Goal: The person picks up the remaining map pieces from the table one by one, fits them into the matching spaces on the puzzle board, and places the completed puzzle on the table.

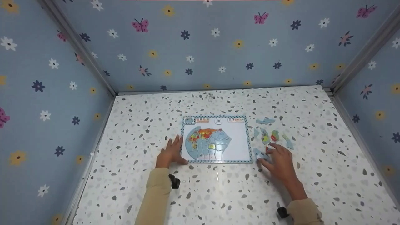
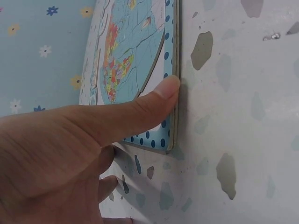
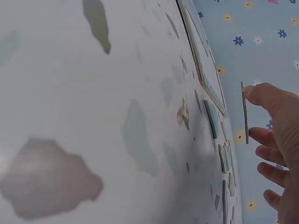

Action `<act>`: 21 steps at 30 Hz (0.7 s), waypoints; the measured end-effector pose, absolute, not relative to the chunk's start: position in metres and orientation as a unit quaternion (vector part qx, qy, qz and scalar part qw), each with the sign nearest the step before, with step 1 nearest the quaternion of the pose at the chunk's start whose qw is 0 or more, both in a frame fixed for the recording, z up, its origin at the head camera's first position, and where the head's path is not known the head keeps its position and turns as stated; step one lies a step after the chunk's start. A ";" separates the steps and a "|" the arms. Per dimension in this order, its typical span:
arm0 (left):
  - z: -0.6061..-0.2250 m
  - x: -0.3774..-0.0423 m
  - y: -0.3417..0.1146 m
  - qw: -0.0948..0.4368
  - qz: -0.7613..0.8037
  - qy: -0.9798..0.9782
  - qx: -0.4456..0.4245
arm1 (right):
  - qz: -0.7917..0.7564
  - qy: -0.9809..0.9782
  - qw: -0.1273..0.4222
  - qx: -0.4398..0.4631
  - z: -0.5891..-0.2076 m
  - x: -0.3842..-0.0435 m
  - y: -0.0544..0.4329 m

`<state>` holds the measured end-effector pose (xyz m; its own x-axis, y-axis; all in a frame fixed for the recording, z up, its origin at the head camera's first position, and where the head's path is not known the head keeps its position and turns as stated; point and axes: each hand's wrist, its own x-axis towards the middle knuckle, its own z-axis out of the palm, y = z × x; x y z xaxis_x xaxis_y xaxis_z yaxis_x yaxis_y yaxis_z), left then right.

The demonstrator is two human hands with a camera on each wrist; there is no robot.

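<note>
A world-map jigsaw board (image 1: 239, 143) with a dotted blue border lies on the table, its left and middle parts filled with joined pieces. My left hand (image 1: 172, 151) rests at the board's lower left corner; in the left wrist view its thumb (image 2: 168, 87) presses the edge and the other fingers are partly hidden. Right of the board, my right hand (image 1: 281, 161) pinches a thin puzzle piece (image 3: 245, 114) between thumb and fingertips, seen edge-on above the table. Its printed face is hidden in that view. Loose pieces lie just beyond this hand.
Several loose map pieces lie right of the board, among them a long blue one (image 1: 265, 120), a green-and-red one (image 1: 275, 136) and a pale one (image 1: 288, 142). The speckled table (image 1: 218, 197) meets flowered blue walls (image 1: 215, 47) at the back and sides.
</note>
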<state>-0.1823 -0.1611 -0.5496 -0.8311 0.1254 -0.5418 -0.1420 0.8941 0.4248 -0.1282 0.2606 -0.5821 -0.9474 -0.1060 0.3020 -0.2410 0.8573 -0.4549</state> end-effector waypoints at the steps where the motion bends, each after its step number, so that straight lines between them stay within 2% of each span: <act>1: -0.550 -0.182 -0.161 0.291 0.229 0.929 -0.004 | 0.250 -0.955 0.134 0.092 -0.581 -0.129 0.258; 21: -0.550 -0.182 -0.160 0.288 0.225 0.931 -0.019 | 0.261 -0.951 0.121 0.116 -0.574 -0.147 0.216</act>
